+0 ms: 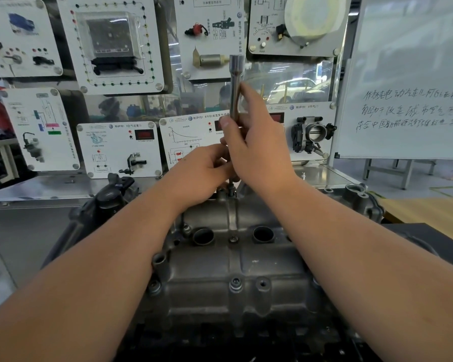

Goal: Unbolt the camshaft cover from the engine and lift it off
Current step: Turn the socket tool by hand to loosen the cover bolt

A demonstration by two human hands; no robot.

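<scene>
The grey cast camshaft cover [236,267] sits on the engine in front of me, with two round plug wells and several bolts along its ridges. A long steel socket extension [236,82] stands upright over a bolt [231,192] at the cover's far edge. My right hand [256,145] grips the tool's shaft around its middle. My left hand [207,171] pinches the tool's lower end just above the bolt; its fingertips are partly hidden by the right hand.
A bolt [235,282] sits at the cover's near edge and another [233,239] between the plug wells. Training display panels [118,150] stand behind the engine, a whiteboard [408,82] at the right, a wooden table [429,210] beyond it.
</scene>
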